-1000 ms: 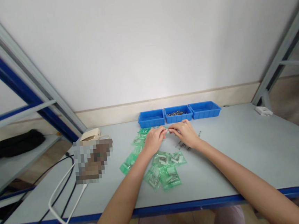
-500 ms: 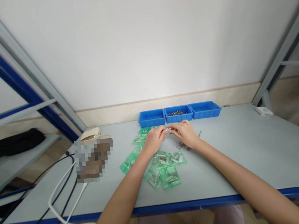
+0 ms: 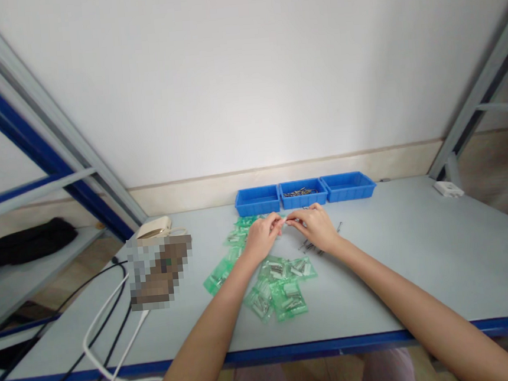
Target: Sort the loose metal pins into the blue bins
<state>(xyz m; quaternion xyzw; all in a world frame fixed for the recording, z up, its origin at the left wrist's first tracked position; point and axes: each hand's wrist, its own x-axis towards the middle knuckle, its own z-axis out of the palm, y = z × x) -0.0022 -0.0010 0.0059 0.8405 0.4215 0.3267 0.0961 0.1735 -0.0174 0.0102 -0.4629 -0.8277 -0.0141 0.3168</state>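
My left hand and my right hand meet over the table, fingertips pinched close together. Between them shows a small pale, whitish piece, too small to name and mostly covered by the fingers. Several green-tinted clear plastic bags holding metal screws and white pieces lie beneath and around my left forearm, some partly hidden by it. Loose screws lie on the table under my right hand, partly covered by it.
Behind my hands stand three blue bins: the left bin, the middle bin with screws inside, and the right bin. White cables and a pale box are at the left. A white socket block sits far right.
Almost nothing differs. Both hands stay in the same place, with only a slight shift of the fingertips around the small pale piece.
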